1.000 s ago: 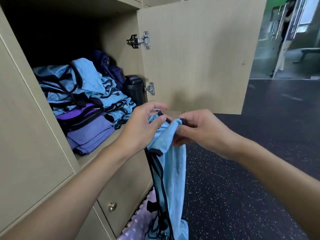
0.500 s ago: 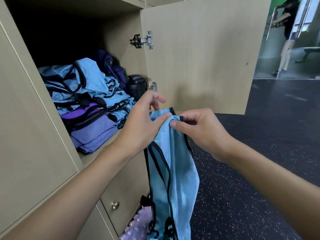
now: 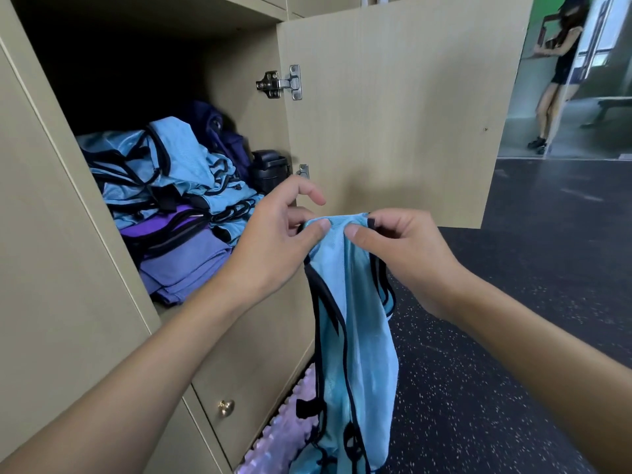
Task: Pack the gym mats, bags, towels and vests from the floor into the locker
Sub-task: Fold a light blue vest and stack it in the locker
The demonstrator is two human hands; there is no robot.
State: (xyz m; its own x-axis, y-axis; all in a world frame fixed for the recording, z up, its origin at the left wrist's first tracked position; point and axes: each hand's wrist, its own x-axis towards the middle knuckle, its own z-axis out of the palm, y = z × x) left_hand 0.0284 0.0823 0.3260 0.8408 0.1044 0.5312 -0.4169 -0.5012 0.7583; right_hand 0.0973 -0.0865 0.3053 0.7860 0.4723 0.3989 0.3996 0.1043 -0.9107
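Note:
A light blue vest (image 3: 355,336) with black trim hangs in front of the open locker (image 3: 239,49). My left hand (image 3: 277,241) pinches its top edge on the left and my right hand (image 3: 400,254) pinches it on the right, thumbs close together. Inside the locker lies a pile of blue vests (image 3: 164,176) on top of folded purple cloth (image 3: 184,265), with a dark blue bag (image 3: 222,138) and a black bottle (image 3: 268,169) behind. A pale purple knobbly mat (image 3: 280,436) lies on the floor below the vest.
The locker door (image 3: 393,107) stands open to the right of my hands. Below the compartment is a drawer with a brass knob (image 3: 225,407). Dark speckled floor (image 3: 513,336) spreads right. A person (image 3: 557,70) stands far off at the upper right.
Both hands have lifted the vest a little and spread its top edge flat between them; the left fingers have shifted along the hem. The person in the distance has moved.

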